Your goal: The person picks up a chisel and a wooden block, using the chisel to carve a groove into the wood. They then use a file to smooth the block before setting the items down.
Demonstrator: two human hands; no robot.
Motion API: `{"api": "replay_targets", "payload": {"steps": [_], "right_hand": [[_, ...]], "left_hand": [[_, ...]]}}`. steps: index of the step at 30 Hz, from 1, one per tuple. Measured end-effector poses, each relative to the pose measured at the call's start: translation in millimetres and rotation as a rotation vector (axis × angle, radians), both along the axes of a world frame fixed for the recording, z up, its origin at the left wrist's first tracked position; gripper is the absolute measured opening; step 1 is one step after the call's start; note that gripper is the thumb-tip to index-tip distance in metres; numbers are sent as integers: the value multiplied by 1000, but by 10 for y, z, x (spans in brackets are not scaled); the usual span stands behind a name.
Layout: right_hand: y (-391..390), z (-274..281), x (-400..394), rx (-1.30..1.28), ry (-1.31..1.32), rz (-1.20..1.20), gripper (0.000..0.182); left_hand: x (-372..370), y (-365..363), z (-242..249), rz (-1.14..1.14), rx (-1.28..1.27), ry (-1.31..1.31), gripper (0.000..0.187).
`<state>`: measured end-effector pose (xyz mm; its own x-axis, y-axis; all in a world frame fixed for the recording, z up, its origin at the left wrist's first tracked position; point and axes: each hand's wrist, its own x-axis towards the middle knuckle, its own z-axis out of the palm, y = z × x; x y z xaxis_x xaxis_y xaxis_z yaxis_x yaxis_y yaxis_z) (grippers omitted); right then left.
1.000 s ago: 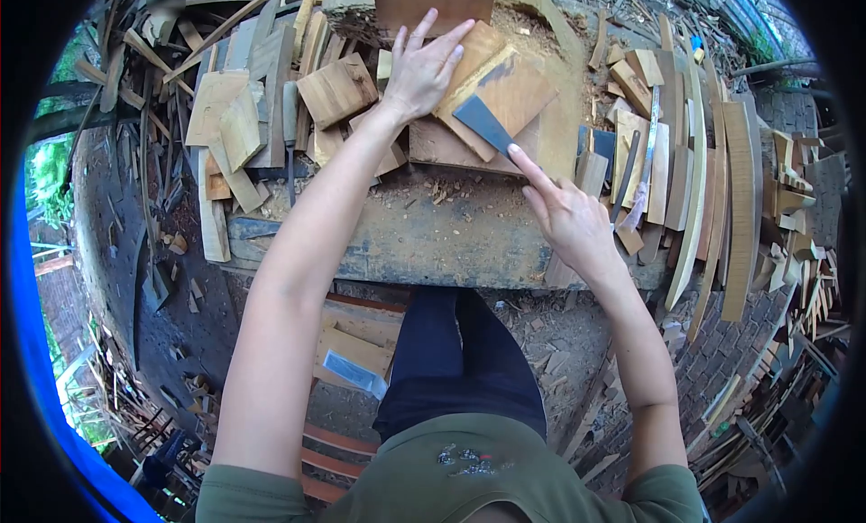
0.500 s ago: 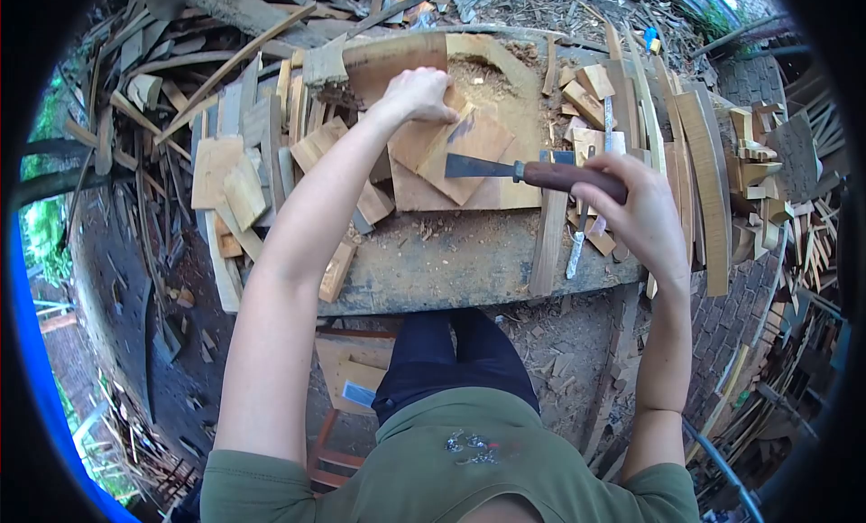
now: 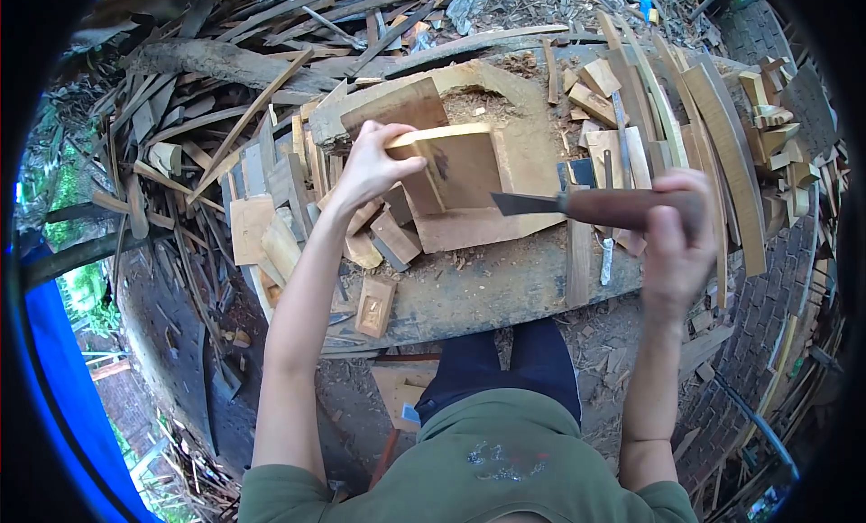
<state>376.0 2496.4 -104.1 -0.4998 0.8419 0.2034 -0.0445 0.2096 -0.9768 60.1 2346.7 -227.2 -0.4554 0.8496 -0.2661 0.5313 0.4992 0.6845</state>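
My left hand (image 3: 379,162) grips the left edge of a square wooden piece (image 3: 465,166), which is tilted up above a flat wooden board (image 3: 532,153) on the workbench. In my right hand (image 3: 677,243) is a chisel-like tool (image 3: 622,209) with a brown handle, its flat dark blade pointing left towards the wooden piece. The blade tip is near the piece's lower right side; whether they touch is unclear. A brown thin panel (image 3: 397,106) leans behind my left hand. Wood shavings lie in a hollow of the board.
Under the board is a worn workbench (image 3: 487,293). Offcuts (image 3: 392,239) lie to its left, and a small block (image 3: 374,305) near the front edge. Long curved strips (image 3: 726,153) and a thin metal tool (image 3: 607,171) are on the right. A scrap pile (image 3: 225,67) lies behind.
My left hand has lifted and tilted the wooden piece, which lay flat before. My right hand with the tool has shifted right and down, and the view has turned slightly.
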Motion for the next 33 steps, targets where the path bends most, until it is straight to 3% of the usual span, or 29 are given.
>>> {"api": "replay_targets", "payload": {"steps": [3, 7, 10, 12, 13, 14, 16, 18, 20, 24, 26, 28, 29, 33], "right_hand": [[184, 182, 172, -24, 58, -18, 39], [274, 284, 72, 23, 35, 167, 43], [374, 280, -102, 141, -62, 368, 27], [371, 274, -272, 240, -138, 448, 23], [442, 212, -383, 454, -94, 517, 24], [441, 202, -448, 448, -97, 528, 24], [402, 208, -561, 515, -151, 634, 25], [390, 239, -640, 522, -161, 684, 25], [414, 282, -702, 592, -177, 786, 25], [460, 308, -724, 608, -206, 827, 25], [460, 357, -713, 585, -198, 830, 25], [494, 412, -726, 610, -139, 873, 27], [492, 387, -740, 610, -136, 864, 27], [455, 78, -808, 273, -17, 838, 29]], "left_hand": [[226, -292, -71, 274, 219, -605, 57], [761, -419, -378, 498, 451, -931, 54], [1010, -432, -670, 541, 507, -744, 51], [973, -528, -718, 363, 326, -282, 50], [1001, -533, -724, 363, 286, -204, 49], [1027, -557, -724, 374, 281, -208, 49], [1062, -537, -553, 331, 299, 67, 45], [1128, -462, -358, 418, 366, -35, 40], [1118, -434, -238, 418, 240, -218, 37], [1318, -483, -256, 520, 246, -161, 36], [1498, -510, -506, 594, 344, -227, 38], [1724, -480, -503, 756, 364, -102, 38], [1840, -404, -481, 849, 517, -78, 35], [1979, -329, -503, 1054, 537, -102, 31]]}}
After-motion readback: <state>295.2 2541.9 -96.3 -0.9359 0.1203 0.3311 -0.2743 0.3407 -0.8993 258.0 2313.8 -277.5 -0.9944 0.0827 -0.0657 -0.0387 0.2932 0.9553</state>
